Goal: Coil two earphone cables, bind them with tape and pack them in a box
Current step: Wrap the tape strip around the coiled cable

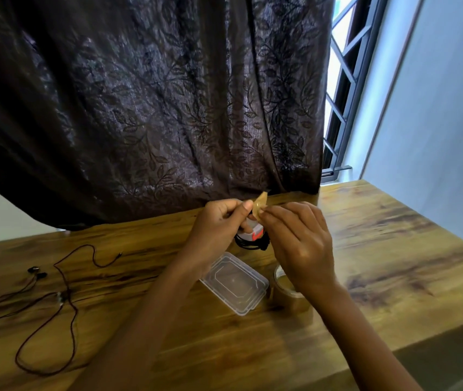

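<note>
Above the table, both hands hold a short brown piece of tape (261,204). My left hand (219,221) pinches its left edge with the thumb, and the lower fingers curl round a small white and red object (255,235). My right hand (295,241) pinches the tape's lower right edge. A coiled black earphone cable (252,246) sits just under the hands, partly hidden by them. A second earphone cable (55,300) lies uncoiled on the table at the left. Below my hands stands a clear plastic box (234,283) with its lid on. The brown tape roll (286,292) stands beside it, under my right wrist.
The wooden table (393,249) has its right edge near a pale wall and its front right corner close to me. A dark patterned curtain (151,108) hangs over the table's far edge. A barred window (343,80) shows at the upper right.
</note>
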